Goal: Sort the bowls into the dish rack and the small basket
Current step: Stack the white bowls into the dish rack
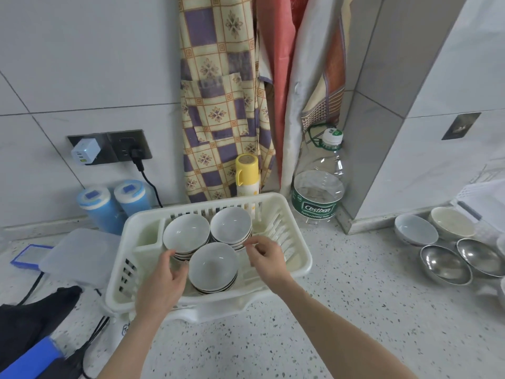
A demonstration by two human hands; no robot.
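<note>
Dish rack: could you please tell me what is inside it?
Inside the dish rack stand three stacks of white bowls. Only the top bowls show fully; the lower ones show just rims, so their count is unclear.

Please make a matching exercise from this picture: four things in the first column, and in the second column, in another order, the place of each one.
Things:
1. white bowl stacks
2. metal bowls
3. yellow cup
4. blue canisters

Places:
A. by the wall, left of the dish rack
B. on the counter, far right
C. inside the dish rack
D. behind the dish rack, before the hanging cloth

Pairs: 1-C, 2-B, 3-D, 4-A
</note>
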